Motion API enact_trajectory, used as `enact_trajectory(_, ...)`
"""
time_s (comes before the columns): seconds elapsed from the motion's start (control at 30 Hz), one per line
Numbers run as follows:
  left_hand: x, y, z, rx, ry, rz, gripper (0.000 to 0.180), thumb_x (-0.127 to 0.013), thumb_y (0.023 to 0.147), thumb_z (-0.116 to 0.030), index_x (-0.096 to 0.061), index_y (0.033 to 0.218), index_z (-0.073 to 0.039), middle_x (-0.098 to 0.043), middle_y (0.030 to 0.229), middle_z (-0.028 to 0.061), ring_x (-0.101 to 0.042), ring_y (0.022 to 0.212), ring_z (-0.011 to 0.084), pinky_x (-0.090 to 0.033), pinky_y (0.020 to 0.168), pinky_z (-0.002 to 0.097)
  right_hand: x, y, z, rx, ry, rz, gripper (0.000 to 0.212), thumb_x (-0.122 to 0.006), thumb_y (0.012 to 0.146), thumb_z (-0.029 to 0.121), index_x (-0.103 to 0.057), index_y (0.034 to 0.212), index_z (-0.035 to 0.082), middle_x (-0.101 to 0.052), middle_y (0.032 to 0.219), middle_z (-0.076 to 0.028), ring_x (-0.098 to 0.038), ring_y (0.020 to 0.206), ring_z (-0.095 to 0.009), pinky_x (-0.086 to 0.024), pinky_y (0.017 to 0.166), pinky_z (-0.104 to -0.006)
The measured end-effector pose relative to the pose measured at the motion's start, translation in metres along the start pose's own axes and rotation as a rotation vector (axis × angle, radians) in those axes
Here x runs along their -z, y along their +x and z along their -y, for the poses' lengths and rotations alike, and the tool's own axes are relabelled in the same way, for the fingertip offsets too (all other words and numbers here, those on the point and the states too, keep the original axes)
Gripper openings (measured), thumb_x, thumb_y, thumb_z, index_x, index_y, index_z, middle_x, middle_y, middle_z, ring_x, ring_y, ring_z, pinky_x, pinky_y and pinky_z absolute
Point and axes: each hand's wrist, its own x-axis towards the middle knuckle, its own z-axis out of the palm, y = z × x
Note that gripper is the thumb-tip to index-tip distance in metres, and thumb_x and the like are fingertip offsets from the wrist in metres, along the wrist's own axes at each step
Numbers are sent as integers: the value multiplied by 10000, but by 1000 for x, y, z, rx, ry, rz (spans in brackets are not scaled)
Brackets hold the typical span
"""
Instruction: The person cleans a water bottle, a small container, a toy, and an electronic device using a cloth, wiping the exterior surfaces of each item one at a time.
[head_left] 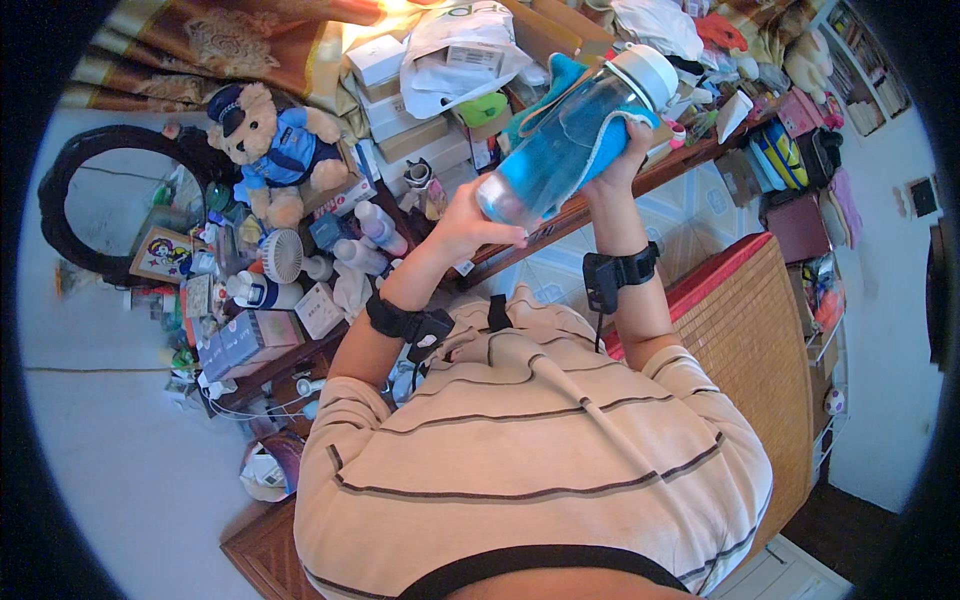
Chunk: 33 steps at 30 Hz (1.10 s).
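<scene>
A clear water bottle [558,140] with a white lid [645,75] is held up tilted in front of me, lid toward the upper right. Round its side lies a blue cloth [608,140], with another part of it showing behind the bottle. My left hand [468,222] is closed round the bottle's base. Near the lid end, my right hand [622,165] presses the cloth against the bottle's side; its fingers are partly hidden behind the cloth. Each wrist wears a black strap with a small device.
A cluttered desk on the left bears a teddy bear [268,145] in a blue uniform, a round dark-framed mirror [60,200], a small white fan [282,256] and several bottles. Boxes and a white plastic bag [455,60] lie beyond my hands. A bed with a woven mat [750,340] stands right.
</scene>
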Motion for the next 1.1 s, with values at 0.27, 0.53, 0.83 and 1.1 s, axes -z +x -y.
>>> enact_trajectory(0.27,1,12,-10,-511,1120,-559,696,-668,532,-75,-416,1178,-31,-499,1099,132,-524,910,249,-425,796,311,-21,7,-5,58,-86,-341,286,-544,751,196,-476,977,36,-526,898,-73,-526,784,-184,-453,699,-318)
enact_trajectory(0.53,9,15,-10,-831,1675,-523,608,-636,552,-146,-482,1138,-104,-496,1101,90,-518,768,198,-450,688,285,-26,11,-2,-29,-99,-383,355,-471,787,293,-468,1041,44,-543,954,-89,-527,873,-215,-425,793,-333)
enact_trajectory(0.83,-7,13,-15,-500,1066,-506,743,-746,453,-310,-487,1095,-40,-584,819,122,-580,749,214,-483,639,274,-7,10,-5,-140,53,-186,441,-516,705,318,-460,1064,69,-523,1000,-97,-515,901,-246,-419,817,-354)
enact_trajectory(1.1,7,20,-7,-588,859,-460,804,-708,526,-445,-447,1104,49,-405,1129,168,-430,998,229,-330,876,318,-14,1,-12,-156,-57,-126,720,-471,665,580,-386,1165,69,-454,1126,-123,-469,994,-284,-396,856,-409)
